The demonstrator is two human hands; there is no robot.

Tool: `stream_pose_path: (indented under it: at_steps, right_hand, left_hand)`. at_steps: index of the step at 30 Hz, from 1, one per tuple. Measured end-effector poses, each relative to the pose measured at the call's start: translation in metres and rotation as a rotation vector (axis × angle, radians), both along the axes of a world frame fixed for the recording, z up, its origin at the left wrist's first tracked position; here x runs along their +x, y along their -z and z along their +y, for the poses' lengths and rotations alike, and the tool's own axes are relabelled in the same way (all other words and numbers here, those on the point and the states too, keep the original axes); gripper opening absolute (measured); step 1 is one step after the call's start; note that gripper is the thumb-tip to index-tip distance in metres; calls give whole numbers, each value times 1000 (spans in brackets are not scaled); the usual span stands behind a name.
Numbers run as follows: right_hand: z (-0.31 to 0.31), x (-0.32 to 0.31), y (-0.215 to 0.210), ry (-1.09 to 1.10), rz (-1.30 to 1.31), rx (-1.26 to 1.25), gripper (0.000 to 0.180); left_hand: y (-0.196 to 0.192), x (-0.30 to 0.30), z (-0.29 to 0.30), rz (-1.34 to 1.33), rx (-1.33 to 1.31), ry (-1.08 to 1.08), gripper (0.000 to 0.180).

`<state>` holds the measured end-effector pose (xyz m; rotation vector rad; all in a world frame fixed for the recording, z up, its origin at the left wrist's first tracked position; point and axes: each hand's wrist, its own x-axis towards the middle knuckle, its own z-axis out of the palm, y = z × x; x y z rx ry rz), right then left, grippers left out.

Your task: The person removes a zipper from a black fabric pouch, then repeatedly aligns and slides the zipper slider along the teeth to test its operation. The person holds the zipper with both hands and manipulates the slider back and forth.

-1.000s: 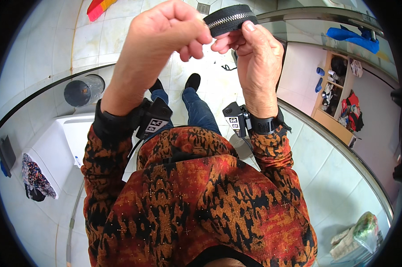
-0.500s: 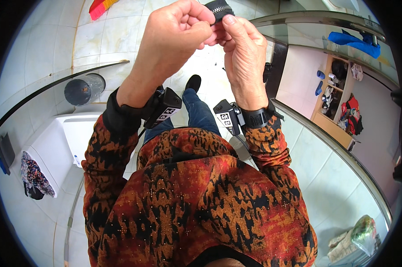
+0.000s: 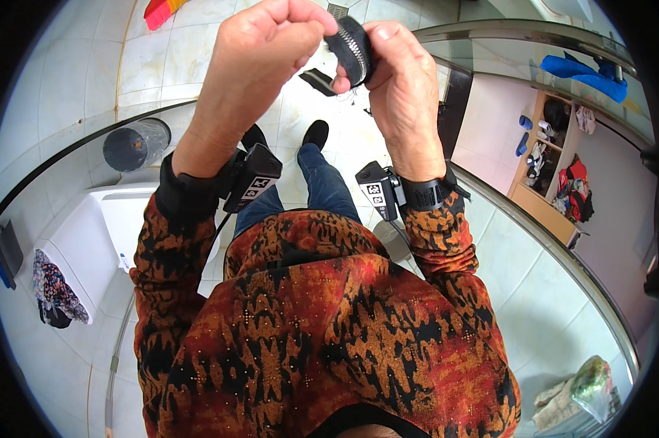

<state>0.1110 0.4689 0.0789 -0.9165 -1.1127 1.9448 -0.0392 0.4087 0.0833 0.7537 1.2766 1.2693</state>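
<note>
A black zipper (image 3: 357, 50) with silvery metal teeth is curled in a loop between my hands at the top of the view. My left hand (image 3: 260, 62) pinches its upper left end between thumb and fingers. At the loop's right side, my right hand (image 3: 405, 91) grips the tape, with the thumb on the near side and a fingertip showing below the loop. A dark strip end (image 3: 317, 82) with a pale line sticks out below my left hand; whether it belongs to the same zipper I cannot tell. Both wrists carry black strapped-on devices.
A grey bin (image 3: 129, 148) and a white basin (image 3: 74, 233) with patterned cloth (image 3: 54, 288) stand at left. On the right runs a curved metal rail (image 3: 490, 31) with a blue cloth (image 3: 581, 75) over it. Shelves with clothes (image 3: 552, 146) stand beyond; a plastic bag (image 3: 594, 383) lies lower right.
My left hand has moved left, apart from my right. The zipper loop has opened out and shows more teeth, and the dark strip end has come into view beneath.
</note>
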Motion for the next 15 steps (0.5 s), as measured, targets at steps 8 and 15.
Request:
stream_pose_path:
  at_steps: [8, 15]
  right_hand:
    - [-5, 5, -2, -111, -121, 31, 18]
    - [-8, 5, -3, -120, -276, 244, 17]
  left_hand:
    - [14, 0, -1, 198, 114, 2, 10]
    - [13, 11, -1, 300, 129, 33, 7]
